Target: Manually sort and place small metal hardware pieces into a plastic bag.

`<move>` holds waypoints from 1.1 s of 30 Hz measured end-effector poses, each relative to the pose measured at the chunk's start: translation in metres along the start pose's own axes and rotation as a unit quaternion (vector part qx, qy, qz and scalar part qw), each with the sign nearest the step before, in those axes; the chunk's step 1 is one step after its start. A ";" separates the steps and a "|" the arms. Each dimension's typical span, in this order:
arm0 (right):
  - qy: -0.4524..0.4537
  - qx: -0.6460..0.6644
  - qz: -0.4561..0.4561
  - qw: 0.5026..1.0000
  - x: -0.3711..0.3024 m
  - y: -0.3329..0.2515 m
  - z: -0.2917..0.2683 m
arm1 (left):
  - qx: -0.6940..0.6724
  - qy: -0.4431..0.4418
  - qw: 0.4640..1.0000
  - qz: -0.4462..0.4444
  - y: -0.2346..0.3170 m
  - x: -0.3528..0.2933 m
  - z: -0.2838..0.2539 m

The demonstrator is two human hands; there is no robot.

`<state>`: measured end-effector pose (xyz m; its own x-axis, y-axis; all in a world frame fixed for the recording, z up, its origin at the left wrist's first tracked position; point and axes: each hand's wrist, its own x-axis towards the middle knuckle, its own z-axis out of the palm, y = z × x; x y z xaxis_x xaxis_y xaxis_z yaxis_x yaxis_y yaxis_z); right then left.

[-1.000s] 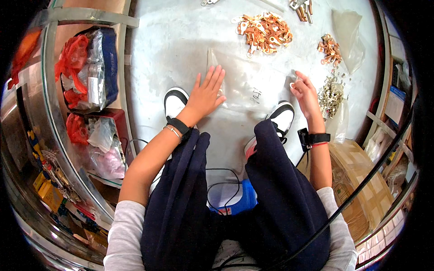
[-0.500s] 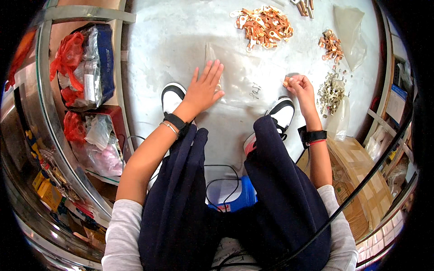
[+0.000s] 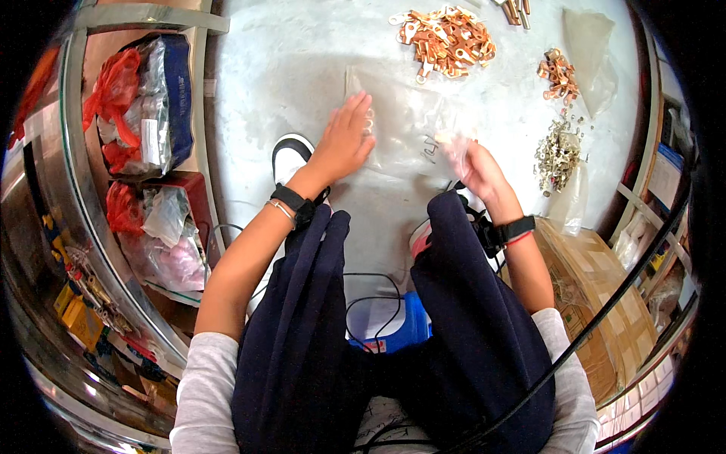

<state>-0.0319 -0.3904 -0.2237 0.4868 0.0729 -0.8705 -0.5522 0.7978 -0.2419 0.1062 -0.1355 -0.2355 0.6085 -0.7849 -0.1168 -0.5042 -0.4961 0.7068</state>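
A clear plastic bag [image 3: 401, 140] with dark handwriting lies flat on the pale floor between my shoes. My left hand [image 3: 344, 144] rests on its left edge, fingers stretched out close together, beside a few pale ring-shaped ends. My right hand [image 3: 475, 170] is at the bag's right side, its fingertips behind or inside the thin plastic and blurred. They are pinched on a small copper cable lug, hard to make out through the film. A large heap of copper cable lugs [image 3: 450, 41] lies beyond the bag.
On the right are a smaller lug pile [image 3: 558, 76], a pile of small silvery metal pieces [image 3: 557, 157] and an empty-looking plastic bag [image 3: 590, 60]. A cardboard box [image 3: 597, 303] stands near my right arm. Packed bags [image 3: 147, 113] fill the left shelf. Metal tubes [image 3: 514, 11] lie at the far edge.
My right hand has moved left with the copper cable lug, into the bag's right side. My left hand's fingers have drawn together and shifted slightly on the bag.
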 end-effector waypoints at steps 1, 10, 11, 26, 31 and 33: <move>-0.045 0.023 0.004 0.999 0.005 0.000 0.001 | -0.079 0.021 0.997 -0.010 -0.002 0.002 -0.002; -0.090 -0.159 -0.078 0.980 0.038 0.007 0.042 | -0.101 0.119 0.972 -0.178 -0.008 0.002 -0.004; -0.126 -0.196 -0.101 0.967 0.040 0.005 0.046 | -0.101 0.123 0.973 -0.169 -0.009 0.002 -0.004; 0.090 -0.607 -0.611 0.500 0.094 0.037 0.063 | -0.087 0.107 0.977 -0.164 -0.012 0.001 -0.004; 0.103 -0.644 -0.513 0.559 0.090 0.040 0.063 | -0.083 0.098 0.978 -0.162 -0.012 0.001 -0.005; 0.052 -0.644 -0.512 0.567 0.087 0.033 0.065 | -0.078 0.101 0.980 -0.153 -0.012 0.001 -0.005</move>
<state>0.0356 -0.3190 -0.2795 0.9924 -0.1230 0.0039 -0.0855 -0.7120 -0.6970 0.1161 -0.1285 -0.2405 0.8340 -0.5099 -0.2109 -0.1879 -0.6218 0.7603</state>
